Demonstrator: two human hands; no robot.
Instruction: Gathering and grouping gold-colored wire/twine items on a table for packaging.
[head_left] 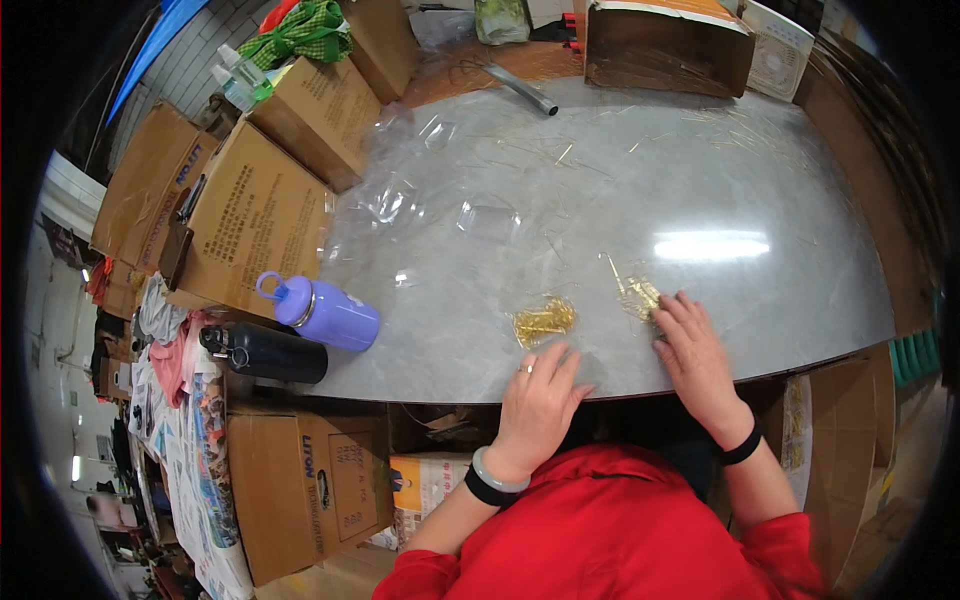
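Note:
A bunch of small gold metal hooks (543,320) lies on the grey table near its front edge. My left hand (538,400) is just in front of it, palm down, fingers stretched toward the bunch and thumb apart, holding nothing that I can see. To the right is a smaller, looser group of gold hooks (638,296), one of them sticking out at the far left. The fingertips of my right hand (696,360) are at its right edge, spread and lying low over the table. Whether they touch the hooks I cannot tell.
A purple bottle (328,312) and a black bottle (278,353) lie at the left edge by cardboard boxes (258,218). Clear plastic pieces (488,222), thin gold wires (565,153) and a metal tube (522,90) are farther back. An open carton (668,62) stands behind.

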